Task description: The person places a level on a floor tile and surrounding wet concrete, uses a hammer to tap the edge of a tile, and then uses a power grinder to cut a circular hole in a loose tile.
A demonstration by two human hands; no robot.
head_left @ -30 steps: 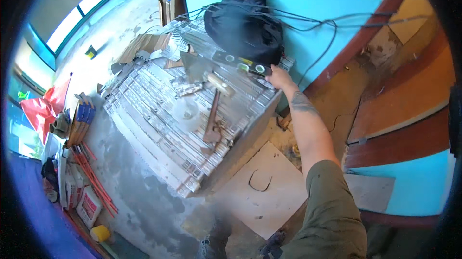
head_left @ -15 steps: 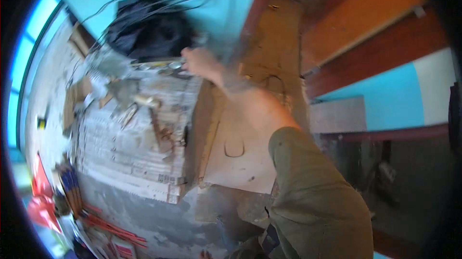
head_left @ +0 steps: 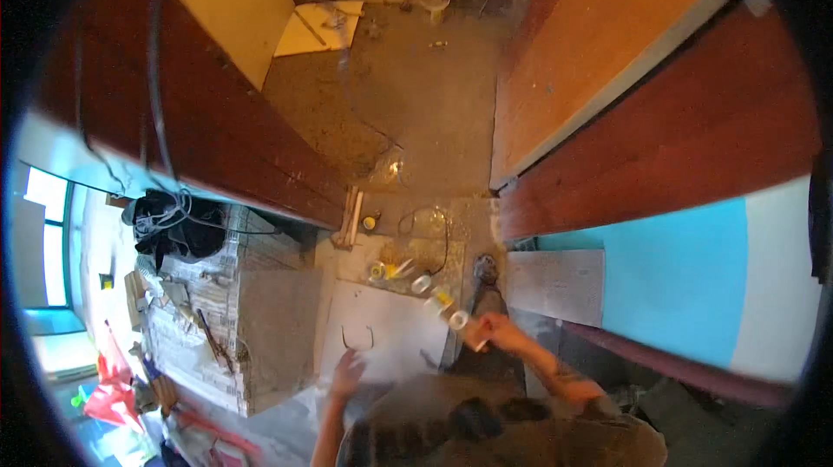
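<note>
My right hand (head_left: 492, 330) is closed on one end of a short spirit level (head_left: 444, 299) with round pale vials and a yellow middle. The level slants up and to the left, held over the doorway floor beside a dark shoe (head_left: 487, 269). Lower left, my left hand (head_left: 349, 373) is empty, its fingers apart though slightly blurred. It hovers at the near edge of a pale board (head_left: 382, 320) on the floor, just below a thin dark curved wire (head_left: 357, 341). A yellow roll-like item (head_left: 377, 271) lies beyond the board.
At left stands a stack of flat cartons (head_left: 276, 320), with a black bag (head_left: 178, 228) and scraps on top. Cables (head_left: 156, 51) hang at upper left. An orange door (head_left: 607, 42) stands at right. Ahead, the room's wet-looking floor (head_left: 434, 111) holds a white sheet (head_left: 321, 31).
My right hand has left the carton stack with the spirit level and come down to the right. My left hand has come into view. The view has turned toward the doorway.
</note>
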